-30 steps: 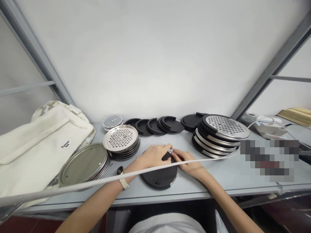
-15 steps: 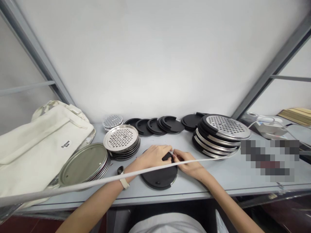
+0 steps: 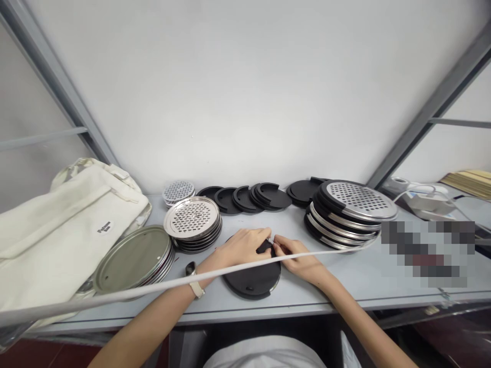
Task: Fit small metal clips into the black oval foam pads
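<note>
Grey table: black disc flat near front edge, partly under left hand; left finger grip unclear. Right hand pinches small pale piece at disc's far rim. Possible faults: off-centre pressure turning disc; loose pinch dropping piece; white cord snagging wrist.

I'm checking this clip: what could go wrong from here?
The small pale piece where the left hand and right hand meet is mostly hidden; it might slip at the black disc.

The pale cord crosses in front of both arms in this view and could snag, though I cannot tell whether it touches them.

The mixed disc stack near the right hand looks uneven; a bump might shift it.
</note>
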Available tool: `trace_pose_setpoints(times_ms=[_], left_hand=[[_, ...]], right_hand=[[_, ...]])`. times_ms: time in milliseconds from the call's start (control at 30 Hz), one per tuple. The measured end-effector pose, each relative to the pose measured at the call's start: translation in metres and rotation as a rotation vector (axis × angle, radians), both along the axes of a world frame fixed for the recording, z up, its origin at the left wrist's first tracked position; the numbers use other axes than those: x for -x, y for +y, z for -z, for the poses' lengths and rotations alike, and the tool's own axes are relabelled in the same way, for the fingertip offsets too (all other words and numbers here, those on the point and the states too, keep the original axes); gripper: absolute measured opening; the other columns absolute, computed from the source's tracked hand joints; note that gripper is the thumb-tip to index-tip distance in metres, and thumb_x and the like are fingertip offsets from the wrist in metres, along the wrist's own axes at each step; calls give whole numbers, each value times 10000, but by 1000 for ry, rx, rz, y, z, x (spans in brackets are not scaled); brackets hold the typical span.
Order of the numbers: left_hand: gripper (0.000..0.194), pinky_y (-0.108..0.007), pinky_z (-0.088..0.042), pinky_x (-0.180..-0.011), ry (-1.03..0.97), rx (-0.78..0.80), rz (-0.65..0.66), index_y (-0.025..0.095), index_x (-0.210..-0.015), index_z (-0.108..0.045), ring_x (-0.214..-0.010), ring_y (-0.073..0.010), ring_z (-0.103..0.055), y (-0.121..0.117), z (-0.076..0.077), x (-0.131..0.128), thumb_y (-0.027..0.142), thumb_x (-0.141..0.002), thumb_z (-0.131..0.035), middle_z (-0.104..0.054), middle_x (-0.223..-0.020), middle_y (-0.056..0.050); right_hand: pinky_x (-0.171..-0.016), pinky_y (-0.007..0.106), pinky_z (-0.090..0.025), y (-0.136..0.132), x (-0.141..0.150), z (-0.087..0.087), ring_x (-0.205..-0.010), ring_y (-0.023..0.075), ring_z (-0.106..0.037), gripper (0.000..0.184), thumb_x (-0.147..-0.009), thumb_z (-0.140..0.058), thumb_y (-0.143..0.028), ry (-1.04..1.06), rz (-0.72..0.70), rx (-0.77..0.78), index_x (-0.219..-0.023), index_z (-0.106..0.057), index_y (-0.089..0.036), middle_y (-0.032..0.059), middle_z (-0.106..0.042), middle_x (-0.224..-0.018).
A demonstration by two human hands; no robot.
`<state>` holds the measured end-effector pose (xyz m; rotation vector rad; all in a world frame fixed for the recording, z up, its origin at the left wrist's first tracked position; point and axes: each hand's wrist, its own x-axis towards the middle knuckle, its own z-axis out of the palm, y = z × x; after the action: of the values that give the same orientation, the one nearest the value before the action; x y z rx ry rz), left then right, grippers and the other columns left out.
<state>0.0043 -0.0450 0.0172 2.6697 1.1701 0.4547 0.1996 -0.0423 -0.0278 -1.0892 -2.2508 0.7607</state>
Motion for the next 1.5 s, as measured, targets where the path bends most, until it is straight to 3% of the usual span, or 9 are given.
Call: trace_pose_setpoints(times_ms=[433, 1267, 1500], left_hand=[[115, -254, -313, -555, -32, -5, 57, 200, -840, -460, -600, -127, -456, 1, 0, 1, 310, -859, -486, -554, -763, 14], [45, -252, -379, -639, -68, 46, 52, 212, -831, -516, -694, -146, -531, 1, 1, 1, 256, -841, -513, -612, -853, -1], [96, -258, -406, -664, 4, 51, 48, 202, -885, -535, -748, -159, -565, 4, 3, 1, 278, -827, -532, -618, -904, -18]], right_hand=[[-579, 249, -325, 0, 1, -1, -589, 128, -447, 200, -942, -354, -299, -23, -31, -31, -804, -457, -199, -16, -515, -671], [-551, 245, -329, -1, 3, 1, -567, 130, -448, 224, -943, -358, -288, -25, 11, -121, -757, -449, -204, -10, -513, -640], [-584, 257, -357, -1, 4, 1, -601, 146, -493, 224, -949, -360, -291, -17, 28, -149, -804, -505, -200, 11, -564, -685]])
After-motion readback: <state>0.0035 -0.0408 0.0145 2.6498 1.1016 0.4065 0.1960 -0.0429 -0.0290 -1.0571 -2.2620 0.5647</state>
